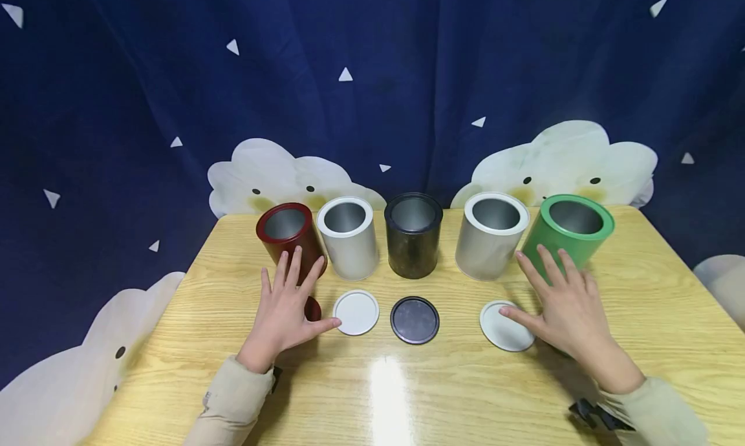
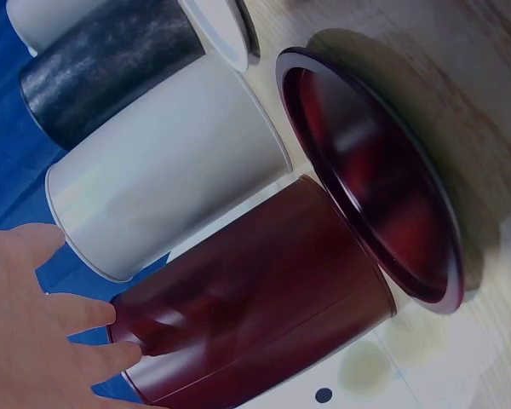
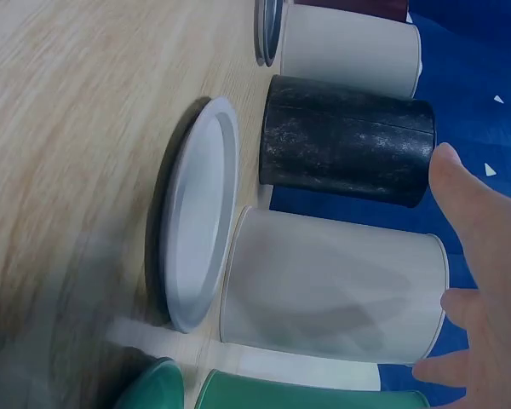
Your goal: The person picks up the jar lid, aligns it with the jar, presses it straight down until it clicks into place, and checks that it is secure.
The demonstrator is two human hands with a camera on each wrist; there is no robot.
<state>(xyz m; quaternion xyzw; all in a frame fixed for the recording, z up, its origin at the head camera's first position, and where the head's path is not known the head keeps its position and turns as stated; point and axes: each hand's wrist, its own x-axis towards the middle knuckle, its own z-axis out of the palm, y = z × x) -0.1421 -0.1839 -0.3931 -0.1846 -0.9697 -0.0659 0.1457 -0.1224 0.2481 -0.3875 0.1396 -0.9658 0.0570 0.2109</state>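
My left hand (image 1: 285,317) has its fingers spread above the table, in front of a dark red can (image 1: 308,242) and over a dark red lid (image 2: 375,179), which it partly hides in the head view. Its thumb reaches over the edge of a white lid (image 1: 356,312). My right hand (image 1: 567,310), also spread, hovers before a green can (image 1: 582,239), its thumb above a second white lid (image 1: 503,333). Below this hand a green lid (image 3: 157,388) shows in the right wrist view. Nothing is held in either hand.
Between the outer cans stand a white can (image 1: 352,252), a black can (image 1: 413,252) and another white can (image 1: 485,255), all uncovered. A black lid (image 1: 414,320) lies on the wooden table (image 1: 326,401). Behind hangs a blue curtain (image 1: 396,110) with cloud shapes.
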